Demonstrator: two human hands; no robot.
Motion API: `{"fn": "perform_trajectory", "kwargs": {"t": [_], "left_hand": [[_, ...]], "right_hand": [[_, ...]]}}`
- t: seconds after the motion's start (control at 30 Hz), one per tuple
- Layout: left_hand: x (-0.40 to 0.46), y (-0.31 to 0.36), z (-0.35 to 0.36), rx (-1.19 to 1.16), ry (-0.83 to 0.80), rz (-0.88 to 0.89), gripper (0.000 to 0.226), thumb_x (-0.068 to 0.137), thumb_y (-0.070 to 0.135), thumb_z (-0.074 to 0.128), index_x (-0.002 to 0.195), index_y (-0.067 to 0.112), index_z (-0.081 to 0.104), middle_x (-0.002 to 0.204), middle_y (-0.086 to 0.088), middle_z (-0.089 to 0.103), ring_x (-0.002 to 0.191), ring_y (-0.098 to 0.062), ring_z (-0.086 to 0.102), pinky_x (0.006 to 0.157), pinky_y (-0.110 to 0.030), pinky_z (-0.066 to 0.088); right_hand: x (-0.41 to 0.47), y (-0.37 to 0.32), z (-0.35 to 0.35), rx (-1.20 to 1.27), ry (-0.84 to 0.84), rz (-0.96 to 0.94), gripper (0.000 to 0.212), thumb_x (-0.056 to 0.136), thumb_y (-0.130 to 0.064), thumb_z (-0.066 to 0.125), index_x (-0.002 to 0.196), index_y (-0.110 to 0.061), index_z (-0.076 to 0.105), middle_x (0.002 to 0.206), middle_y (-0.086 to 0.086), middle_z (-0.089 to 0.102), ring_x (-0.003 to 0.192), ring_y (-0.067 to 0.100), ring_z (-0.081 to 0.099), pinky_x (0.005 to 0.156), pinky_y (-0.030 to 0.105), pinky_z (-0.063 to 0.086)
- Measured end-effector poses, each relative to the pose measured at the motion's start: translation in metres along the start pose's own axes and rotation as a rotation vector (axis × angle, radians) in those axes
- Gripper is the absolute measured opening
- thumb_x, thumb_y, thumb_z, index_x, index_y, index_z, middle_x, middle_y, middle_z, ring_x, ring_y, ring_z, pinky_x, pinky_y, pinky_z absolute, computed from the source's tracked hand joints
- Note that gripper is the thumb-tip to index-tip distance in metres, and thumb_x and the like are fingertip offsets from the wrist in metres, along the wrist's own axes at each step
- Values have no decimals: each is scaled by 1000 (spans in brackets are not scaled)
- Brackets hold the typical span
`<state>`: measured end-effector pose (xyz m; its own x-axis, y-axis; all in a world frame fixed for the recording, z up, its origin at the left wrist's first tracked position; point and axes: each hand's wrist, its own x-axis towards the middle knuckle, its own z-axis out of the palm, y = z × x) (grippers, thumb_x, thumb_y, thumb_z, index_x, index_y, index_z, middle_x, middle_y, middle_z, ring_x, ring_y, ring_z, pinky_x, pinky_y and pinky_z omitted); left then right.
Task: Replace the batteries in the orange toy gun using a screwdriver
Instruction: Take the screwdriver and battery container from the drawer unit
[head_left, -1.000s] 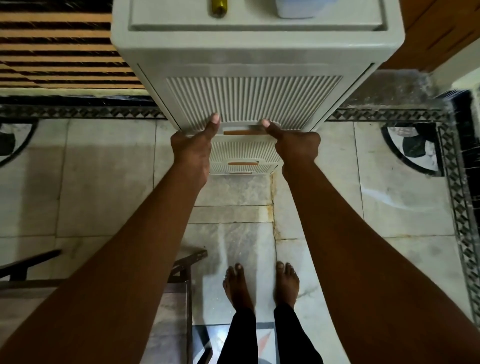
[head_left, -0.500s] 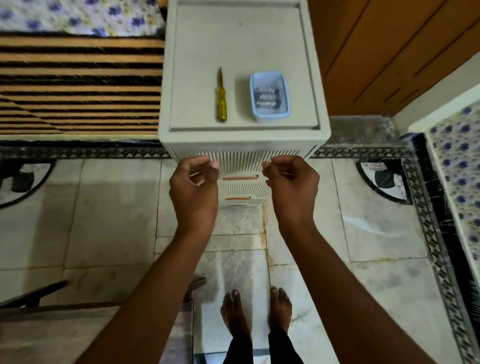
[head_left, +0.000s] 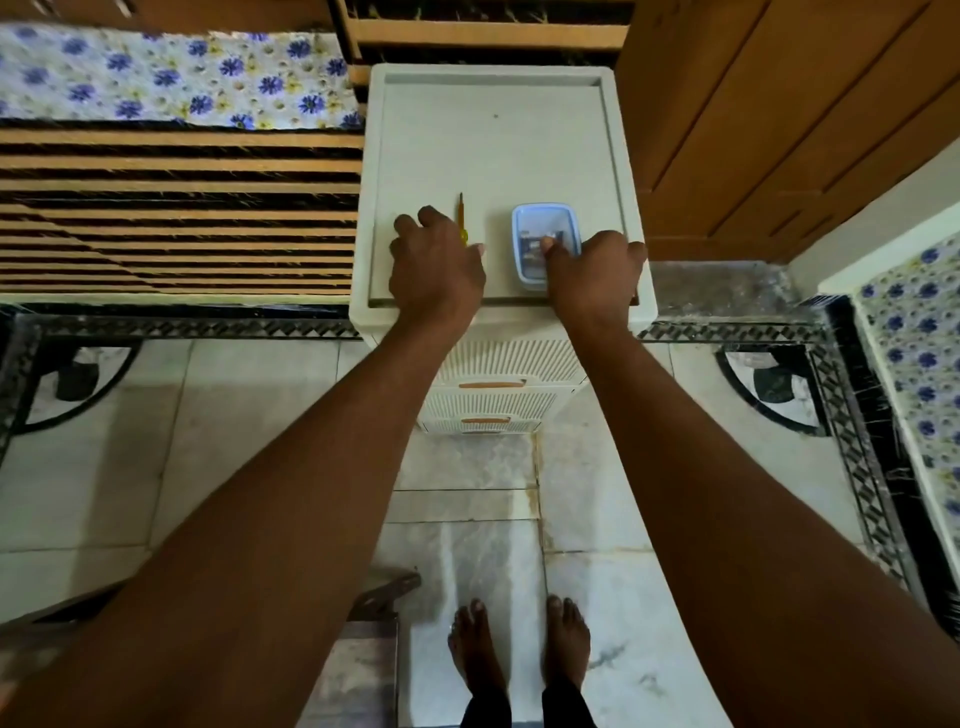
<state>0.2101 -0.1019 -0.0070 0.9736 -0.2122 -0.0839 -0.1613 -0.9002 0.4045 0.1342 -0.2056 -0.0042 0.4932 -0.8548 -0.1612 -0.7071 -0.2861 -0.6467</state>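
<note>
**Both hands down on the cabinet top, at the screwdriver and the battery box**

Your left hand lies palm-down on the top of the white drawer cabinet, fingers curled and loosely spread. The yellow-handled screwdriver lies just under its thumb side: the shaft points away from you past your knuckles, while the handle runs in beneath the hand. Whether your fingers have closed on it, you cannot tell from this view.

Your right hand sits at the near right corner of the cabinet top, with its thumb hooked over the rim of the small blue-edged plastic box, which lies just to the thumb side of that hand. The other fingers curl down on the box's far side, hidden; the hold looks like a light pinch on the box wall. Small batteries show inside it, too blurred to count.

Between your two hands lies bare cabinet top. The orange toy gun appears nowhere. The cabinet's ribbed drawers sit shut beneath your wrists.
</note>
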Motion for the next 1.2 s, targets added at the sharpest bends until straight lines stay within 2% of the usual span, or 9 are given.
{"fn": "perform_trajectory", "kwargs": {"t": [0.1,0.23,0.33,0.47,0.57,0.67,0.87,1.03,1.2], "left_hand": [[5,3,1,7,-12,-13,38,100,20,65,134,6,55,135,-15,56,122,-33,60,91,-43,53],[-11,0,-16,-77,-106,-74,28,100,16,64,127,7,61,131,-16,61,117,-35,63,86,-43,53],[-43,-20,-35,-238,-129,-112,22,102,25,61,113,6,66,113,-15,70,105,-33,69,72,-35,47],[-113,-47,-80,-503,-141,-131,21,101,31,63,103,11,71,92,-2,71,86,-18,68,66,-26,50],[-175,-65,-121,-649,-166,-176,20,99,30,67,103,10,71,92,1,72,86,-16,70,75,-33,62],[-236,-82,-156,-722,-168,-219,18,96,30,71,101,13,71,88,4,69,86,-20,71,83,-50,63],[-361,-101,-207,-801,-77,-310,20,82,44,72,87,24,70,89,-2,75,86,-25,75,83,-55,62],[-452,-114,-225,-856,64,-354,13,93,20,75,84,14,68,75,-1,68,56,0,61,58,-27,52],[-535,-137,-243,-851,153,-360,12,93,15,75,88,5,71,71,2,66,53,7,56,57,-15,46]], "right_hand": [[6,0,-1,48,-15,53,50,99,-41,71,127,-3,59,135,18,60,124,31,58,88,32,44],[-3,5,-12,74,-78,30,46,98,-39,74,121,-1,62,122,14,70,116,30,66,74,24,37],[-23,10,-24,155,-108,22,40,95,-37,77,105,0,67,104,14,72,104,35,70,78,34,50],[-81,22,-48,373,-153,50,37,90,-40,80,76,-15,57,81,9,67,85,34,73,80,58,62],[-142,27,-76,590,-237,121,36,90,-32,82,73,-15,54,89,21,71,86,36,77,74,57,66],[-207,36,-111,685,-301,125,34,92,-25,81,74,-12,56,85,19,69,92,39,76,73,52,67],[-311,56,-186,696,-435,-2,28,94,-20,80,82,-6,58,87,22,67,96,37,76,68,42,65],[-380,75,-225,677,-500,-77,28,91,-21,82,79,-10,58,97,33,67,98,42,73,72,52,67],[-444,90,-247,675,-590,-146,33,83,-34,83,74,-16,57,83,25,60,84,33,68,76,68,61]]}}
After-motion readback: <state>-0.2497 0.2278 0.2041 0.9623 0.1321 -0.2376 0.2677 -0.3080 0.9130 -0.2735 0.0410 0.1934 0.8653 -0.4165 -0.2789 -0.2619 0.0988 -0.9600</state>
